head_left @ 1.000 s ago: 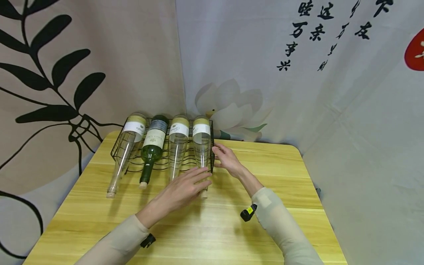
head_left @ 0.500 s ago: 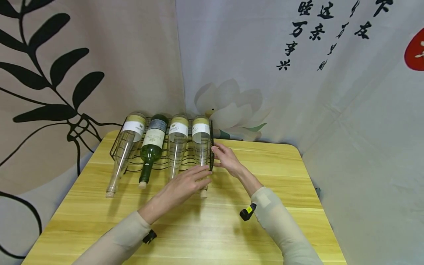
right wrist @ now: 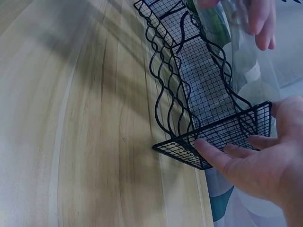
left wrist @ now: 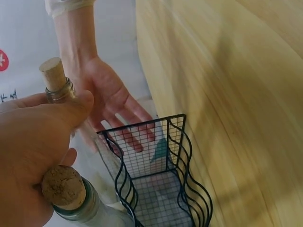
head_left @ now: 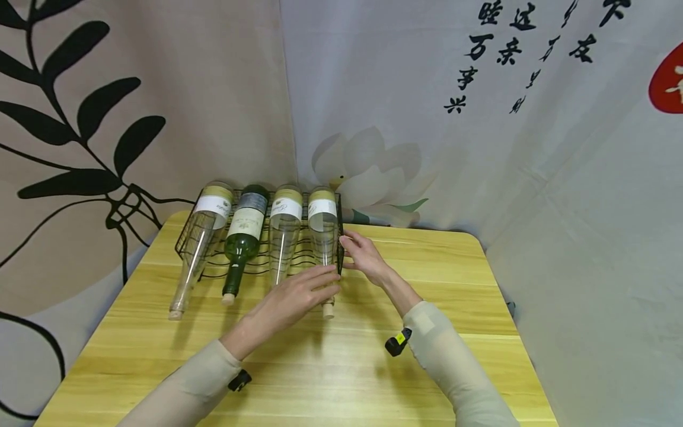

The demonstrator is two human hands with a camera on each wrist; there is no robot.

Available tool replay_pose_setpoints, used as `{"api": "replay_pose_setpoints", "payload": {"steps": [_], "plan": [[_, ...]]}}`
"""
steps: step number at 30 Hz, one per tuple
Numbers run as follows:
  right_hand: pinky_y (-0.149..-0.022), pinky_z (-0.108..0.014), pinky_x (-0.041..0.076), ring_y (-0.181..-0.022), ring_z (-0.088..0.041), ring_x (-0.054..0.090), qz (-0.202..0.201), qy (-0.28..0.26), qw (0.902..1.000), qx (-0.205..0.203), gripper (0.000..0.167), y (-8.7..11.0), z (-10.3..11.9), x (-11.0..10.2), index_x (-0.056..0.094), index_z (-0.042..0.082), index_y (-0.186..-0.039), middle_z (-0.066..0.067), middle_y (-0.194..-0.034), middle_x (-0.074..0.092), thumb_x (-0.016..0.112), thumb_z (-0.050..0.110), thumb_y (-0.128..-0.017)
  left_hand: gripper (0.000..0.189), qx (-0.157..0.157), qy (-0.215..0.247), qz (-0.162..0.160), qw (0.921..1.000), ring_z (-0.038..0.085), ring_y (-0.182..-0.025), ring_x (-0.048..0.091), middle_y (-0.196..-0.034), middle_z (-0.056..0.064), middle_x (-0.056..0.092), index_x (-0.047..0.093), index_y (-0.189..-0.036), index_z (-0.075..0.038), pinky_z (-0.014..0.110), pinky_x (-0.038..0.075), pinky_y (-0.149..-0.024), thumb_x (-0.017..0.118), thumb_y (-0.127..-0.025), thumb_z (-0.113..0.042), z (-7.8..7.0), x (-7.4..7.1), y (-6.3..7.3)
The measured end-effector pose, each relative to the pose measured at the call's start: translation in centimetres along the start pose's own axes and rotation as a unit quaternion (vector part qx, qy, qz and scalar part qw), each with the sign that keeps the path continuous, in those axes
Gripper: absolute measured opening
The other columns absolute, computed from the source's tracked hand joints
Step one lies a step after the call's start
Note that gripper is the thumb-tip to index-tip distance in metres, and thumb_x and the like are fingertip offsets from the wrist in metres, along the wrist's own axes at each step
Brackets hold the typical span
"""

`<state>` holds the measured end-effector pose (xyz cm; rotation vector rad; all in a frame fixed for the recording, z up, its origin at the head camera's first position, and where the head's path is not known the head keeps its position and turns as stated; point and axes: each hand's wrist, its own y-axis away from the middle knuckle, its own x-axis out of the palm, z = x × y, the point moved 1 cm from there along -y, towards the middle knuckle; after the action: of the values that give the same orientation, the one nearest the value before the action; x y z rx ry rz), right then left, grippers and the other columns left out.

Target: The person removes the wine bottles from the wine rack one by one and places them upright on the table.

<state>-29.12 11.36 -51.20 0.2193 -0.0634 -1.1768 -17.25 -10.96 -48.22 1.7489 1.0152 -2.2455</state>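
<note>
A black wire wine rack (right wrist: 203, 130) lies on the table with several corked bottles across it, necks toward me. Three are clear glass with white labels; the green wine bottle (head_left: 247, 222) is second from left. My left hand (head_left: 301, 293) holds the neck of the rightmost clear bottle (head_left: 322, 206), thumb on one side and fingers on the other, as both wrist views show. Its cork (left wrist: 53, 74) sticks up past the hand. With fingers extended, my right hand (head_left: 366, 259) touches the mesh end panel (left wrist: 137, 146) of the rack.
At the left end of the rack is another clear bottle (head_left: 213, 204), its neck angled toward the table's left side. One more clear bottle (head_left: 286, 207) lies beside the held one. Printed cloth (head_left: 373, 89) hangs behind the wooden table (head_left: 427, 267).
Both hands, the bottles and the rack keep practically the same places. The whole head view has shifted very slightly.
</note>
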Motion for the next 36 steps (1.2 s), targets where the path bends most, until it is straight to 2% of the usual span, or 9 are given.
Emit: {"api": "replay_pose_setpoints", "payload": {"steps": [6,15,24,36], "plan": [[-0.126,-0.070,0.053,-0.163,-0.051,0.046,0.001,0.001,1.0000,-0.004,0.067,0.1,0.1,0.2,0.034,0.012,-0.178,-0.022,-0.181,0.039,0.051,0.043,-0.122,0.057,0.006,0.000,-0.017,0.9998,0.029,-0.149,0.067,-0.155,0.007,0.073,0.078,-0.143,-0.014,0.042,0.056,-0.127,0.090,-0.089,0.001,0.3,0.0,0.3],[-0.126,-0.070,0.053,-0.163,-0.051,0.045,0.004,0.001,1.0000,-0.005,0.067,0.2,0.1,0.1,0.033,0.012,-0.179,-0.023,-0.181,0.039,0.051,0.043,-0.122,0.057,0.013,0.004,-0.035,0.9993,0.029,-0.147,0.069,-0.153,0.009,0.075,0.080,-0.140,-0.013,0.041,0.058,-0.125,0.092,-0.086,0.003,0.5,-0.1,0.5],[-0.127,-0.070,0.052,-0.163,-0.052,0.045,0.003,0.000,1.0000,-0.007,0.067,0.1,-0.1,0.1,0.033,0.012,-0.178,-0.022,-0.181,0.039,0.050,0.043,-0.122,0.058,0.008,0.012,-0.035,0.9993,0.028,-0.147,0.069,-0.152,0.009,0.075,0.079,-0.140,-0.012,0.039,0.058,-0.124,0.092,-0.086,0.004,0.4,-0.8,0.3],[-0.127,-0.069,0.052,-0.165,-0.052,0.042,0.003,0.010,0.9999,-0.007,0.068,0.2,0.0,0.0,0.033,0.012,-0.179,-0.021,-0.183,0.036,0.050,0.044,-0.122,0.057,0.000,0.071,-0.089,0.9935,0.033,-0.143,0.071,-0.148,0.011,0.077,0.079,-0.139,-0.008,0.038,0.062,-0.117,0.093,-0.085,0.005,0.8,-1.9,-0.1]]}}
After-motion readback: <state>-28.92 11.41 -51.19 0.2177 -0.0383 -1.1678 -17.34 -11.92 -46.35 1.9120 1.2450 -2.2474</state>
